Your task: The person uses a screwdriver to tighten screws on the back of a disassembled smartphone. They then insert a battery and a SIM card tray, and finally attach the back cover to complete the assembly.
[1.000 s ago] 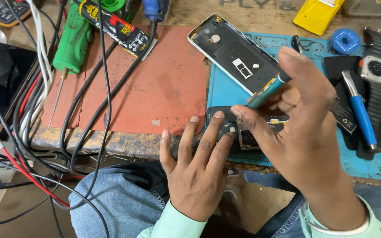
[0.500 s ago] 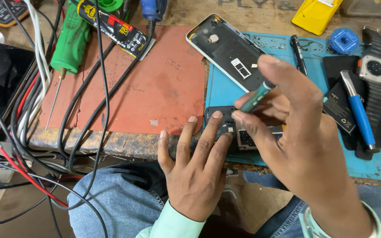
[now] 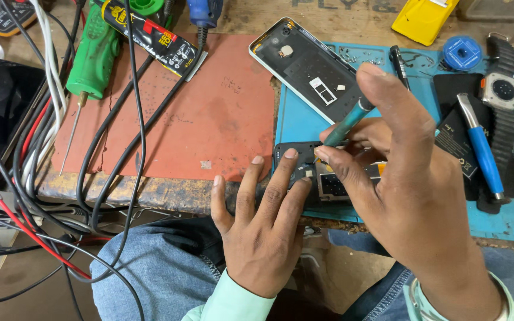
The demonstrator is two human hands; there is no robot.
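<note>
My left hand (image 3: 263, 220) lies flat with fingers spread, its fingertips pressing on a small dark opened phone (image 3: 304, 172) at the near edge of the blue work mat (image 3: 295, 122). My right hand (image 3: 406, 184) pinches a thin teal screwdriver (image 3: 349, 122), held upright over that phone; the tip is hidden behind my fingers. A black phone back cover (image 3: 307, 68) with a pale rim lies farther back on the mat.
A red-brown pad (image 3: 209, 113) covers the bench's left half, crossed by black cables. A green-handled tool (image 3: 90, 56) and a glue tube (image 3: 150, 35) lie at the back left. A blue-handled tool (image 3: 483, 151), smartwatch (image 3: 502, 90), blue spool (image 3: 460, 52) and yellow case (image 3: 423, 18) sit right.
My right hand with the screwdriver has shifted slightly left over the small phone. My left hand has stayed pressing on it.
</note>
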